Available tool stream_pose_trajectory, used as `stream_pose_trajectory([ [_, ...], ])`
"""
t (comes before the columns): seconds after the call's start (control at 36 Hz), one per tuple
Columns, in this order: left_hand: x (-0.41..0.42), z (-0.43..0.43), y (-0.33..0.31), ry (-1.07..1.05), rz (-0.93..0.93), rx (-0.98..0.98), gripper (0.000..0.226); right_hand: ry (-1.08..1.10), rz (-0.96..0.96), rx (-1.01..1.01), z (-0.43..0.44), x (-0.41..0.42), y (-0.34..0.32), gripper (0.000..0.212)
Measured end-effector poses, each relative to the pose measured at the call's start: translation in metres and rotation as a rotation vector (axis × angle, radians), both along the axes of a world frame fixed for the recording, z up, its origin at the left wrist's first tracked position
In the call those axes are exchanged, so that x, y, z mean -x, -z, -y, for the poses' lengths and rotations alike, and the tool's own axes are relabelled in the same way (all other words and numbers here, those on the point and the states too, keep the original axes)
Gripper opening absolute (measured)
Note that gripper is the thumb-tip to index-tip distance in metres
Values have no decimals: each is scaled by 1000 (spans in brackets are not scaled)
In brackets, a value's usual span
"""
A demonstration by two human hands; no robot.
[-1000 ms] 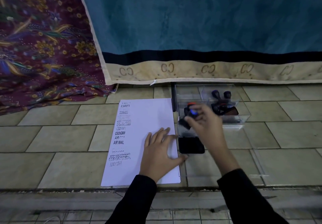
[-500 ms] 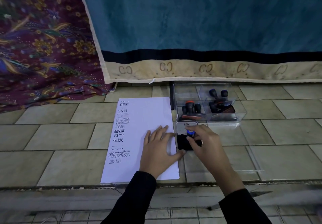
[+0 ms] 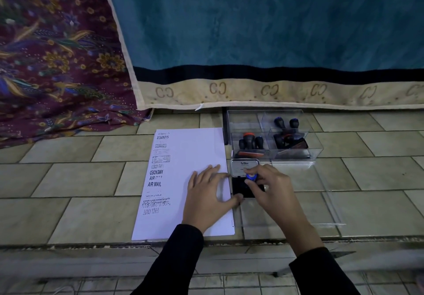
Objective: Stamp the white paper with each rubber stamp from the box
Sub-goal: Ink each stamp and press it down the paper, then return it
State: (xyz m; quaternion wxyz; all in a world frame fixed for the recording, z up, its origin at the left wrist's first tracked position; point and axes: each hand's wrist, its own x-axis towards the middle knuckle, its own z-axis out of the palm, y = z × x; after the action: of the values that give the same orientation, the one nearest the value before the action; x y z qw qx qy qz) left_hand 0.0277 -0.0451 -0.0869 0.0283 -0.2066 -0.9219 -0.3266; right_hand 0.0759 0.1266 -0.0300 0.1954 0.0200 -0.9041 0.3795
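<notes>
Blue stamp (image 3: 251,176), pinched in the right hand (image 3: 273,189), dabs the ink pad (image 3: 239,188) mid-frame; next it should press on bare white paper (image 3: 195,148).

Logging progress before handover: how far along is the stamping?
Done: impressions from SAMPLE to FAX OUT run down the white paper. In hand: right hand holds a blue-topped stamp on the ink pad, left hand flat on the paper. Left: several stamps sit in the clear box.
</notes>
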Motion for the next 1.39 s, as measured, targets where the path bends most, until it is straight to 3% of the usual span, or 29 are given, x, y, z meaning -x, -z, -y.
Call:
stream_pose_trajectory([
  [0.14, 2, 3, -4, -13, 121, -195, 44, -19, 18, -2, -2, 0, -1, 16],
  [0.25, 5, 6, -10, -68, 343, -416, 23, -13, 43, -1, -3, -1, -2, 16],
  [0.33, 8, 11, -24, -98, 531, -706, 23, -2, 76, -18, -3, 1, -4, 17],
  [0.39, 11, 16, -33, -114, 598, -855, 38, 12, 62, 12, -3, 1, -6, 18],
  [0.53, 26, 39, -46, -234, 569, -1250, 27, 36, 28, 234, 10, -2, -17, 33],
  [0.61, 38, 69, -54, -267, 496, -1417, 32, -15, 56, 287, 30, 0, -21, 25],
  [0.67, 45, 92, -56, -280, 403, -1371, 27, -79, 96, 287, 49, 1, -22, 22],
  [0.72, 51, 111, -54, -299, 268, -1202, 17, -169, 116, 270, 72, 3, -21, 20],
  [0.89, 77, 165, -17, -108, 47, -342, 21, -400, 167, 159, 132, 7, -10, 18],
  [0.97, 83, 173, -3, -52, -40, -74, 24, -436, 193, 124, 152, 11, -7, 17],
  [1.08, 77, 170, 1, -76, -71, 17, 34, -470, 186, 102, 168, 15, -5, 13],
  [1.28, 72, 165, -3, -111, -77, 3, 44, -474, 194, 36, 183, 20, -1, 15],
  [1.39, 74, 166, -3, -112, -68, 28, 40, -495, 208, 15, 184, 19, 4, 15],
])
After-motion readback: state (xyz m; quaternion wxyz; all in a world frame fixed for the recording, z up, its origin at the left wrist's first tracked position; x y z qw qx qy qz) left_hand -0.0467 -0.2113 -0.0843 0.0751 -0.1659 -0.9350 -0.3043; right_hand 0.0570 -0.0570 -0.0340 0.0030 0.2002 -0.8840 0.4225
